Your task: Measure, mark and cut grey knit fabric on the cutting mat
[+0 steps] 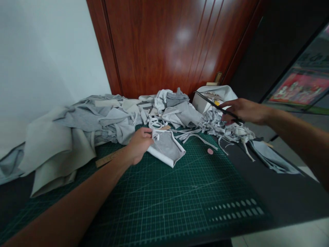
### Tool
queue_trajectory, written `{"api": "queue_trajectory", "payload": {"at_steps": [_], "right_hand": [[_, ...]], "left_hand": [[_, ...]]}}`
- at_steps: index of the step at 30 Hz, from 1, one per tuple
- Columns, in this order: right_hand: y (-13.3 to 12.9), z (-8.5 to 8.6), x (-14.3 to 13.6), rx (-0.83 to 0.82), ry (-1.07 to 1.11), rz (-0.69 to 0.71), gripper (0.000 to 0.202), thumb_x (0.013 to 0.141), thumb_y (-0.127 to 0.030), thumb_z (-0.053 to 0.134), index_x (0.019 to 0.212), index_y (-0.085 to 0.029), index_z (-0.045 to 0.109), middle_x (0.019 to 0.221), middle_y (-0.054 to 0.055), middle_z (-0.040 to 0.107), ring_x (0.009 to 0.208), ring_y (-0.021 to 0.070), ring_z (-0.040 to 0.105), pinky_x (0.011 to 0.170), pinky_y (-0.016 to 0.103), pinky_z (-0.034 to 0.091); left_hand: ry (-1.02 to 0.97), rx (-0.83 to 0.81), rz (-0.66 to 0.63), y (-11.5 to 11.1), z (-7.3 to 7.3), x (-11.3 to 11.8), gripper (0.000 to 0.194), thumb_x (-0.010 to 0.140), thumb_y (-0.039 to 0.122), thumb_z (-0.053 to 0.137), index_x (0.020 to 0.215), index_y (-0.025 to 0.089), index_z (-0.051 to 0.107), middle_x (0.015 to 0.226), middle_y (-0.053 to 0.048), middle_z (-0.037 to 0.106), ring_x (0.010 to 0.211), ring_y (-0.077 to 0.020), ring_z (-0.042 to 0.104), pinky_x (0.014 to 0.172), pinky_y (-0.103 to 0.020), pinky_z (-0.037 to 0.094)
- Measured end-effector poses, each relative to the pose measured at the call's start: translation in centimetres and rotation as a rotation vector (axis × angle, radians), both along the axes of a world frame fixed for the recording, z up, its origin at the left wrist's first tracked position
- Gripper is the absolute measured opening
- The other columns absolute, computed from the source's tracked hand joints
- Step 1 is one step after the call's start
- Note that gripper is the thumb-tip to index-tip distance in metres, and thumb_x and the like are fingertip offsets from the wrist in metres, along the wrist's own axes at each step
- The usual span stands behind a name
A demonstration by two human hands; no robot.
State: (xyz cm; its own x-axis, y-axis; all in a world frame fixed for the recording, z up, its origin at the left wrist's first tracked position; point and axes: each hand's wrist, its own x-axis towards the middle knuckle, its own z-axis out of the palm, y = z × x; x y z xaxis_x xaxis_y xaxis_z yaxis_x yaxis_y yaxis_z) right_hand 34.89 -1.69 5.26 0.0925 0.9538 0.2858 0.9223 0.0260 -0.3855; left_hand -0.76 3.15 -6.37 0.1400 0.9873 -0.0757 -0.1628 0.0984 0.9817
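Pinching the grey cloth (168, 145) on the cutting mat (159, 195) with my left hand (140, 144), right hand (238, 110) wrapped round scissors (213, 103) past the mat's far-right corner. I'd get that cloth flat tbh.

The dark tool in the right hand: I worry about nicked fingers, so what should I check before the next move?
1. Right hand gripping the dark tool: ok, fingers wrapped around it.
2. Tool's blades, if it has them, shut: cannot tell, it is slim and blurred.
3. Left hand holding the grey fabric piece with white edges: ok, at its upper left corner.
4. Left hand away from the tool's tip: ok, well apart.
5. Cutting mat free of loose things around the fabric: not ok, a pink disc lies to its right.
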Motion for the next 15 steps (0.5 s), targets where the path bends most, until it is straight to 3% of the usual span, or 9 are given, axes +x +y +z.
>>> {"api": "queue_trajectory", "payload": {"at_steps": [4,7,10,15], "right_hand": [[-2.4,-6.9,-7.4,-0.061,0.482,0.186,0.043,0.093,-0.053,0.065,0.116,-0.017,0.064,0.074,0.0,0.065,0.059,0.0152,0.063,0.066,0.037,0.065],[-3.3,-11.1,-13.2,-0.2,1.162,0.299,0.05,0.072,-0.048,0.09,0.103,-0.019,0.065,0.07,-0.004,0.062,0.062,0.0139,0.061,0.073,0.039,0.065],[-2.9,-12.8,-16.5,-0.228,1.347,0.355,0.049,0.063,-0.038,0.096,0.097,-0.018,0.066,0.073,-0.003,0.069,0.066,0.0135,0.065,0.072,0.031,0.061],[-2.2,-13.0,-16.7,-0.196,1.386,0.356,0.051,0.065,-0.032,0.093,0.105,-0.02,0.064,0.072,-0.003,0.072,0.065,0.0151,0.067,0.068,0.03,0.058]], "left_hand": [[-0.135,-0.07,0.057,0.1,0.4,0.5,0.027,0.062,-0.002,0.07,0.084,0.013,0.065,0.077,-0.005,0.068,0.073,-0.0192,0.065,0.07,-0.031,0.049],[-0.232,-0.073,0.07,-1.1,0.2,1.5,0.014,0.068,0.007,0.076,0.076,0.012,0.065,0.083,-0.009,0.072,0.081,-0.0205,0.069,0.08,-0.033,0.055],[-0.28,-0.053,0.06,-3.2,-0.5,2.6,0.022,0.065,0.011,0.083,0.083,0.01,0.071,0.087,-0.01,0.076,0.079,-0.0205,0.07,0.078,-0.033,0.057],[-0.313,-0.022,-0.02,-4.7,-1.3,3.4,0.04,0.058,0.003,0.078,0.096,0.016,0.073,0.093,-0.006,0.078,0.082,-0.0226,0.072,0.074,-0.034,0.057]]}}
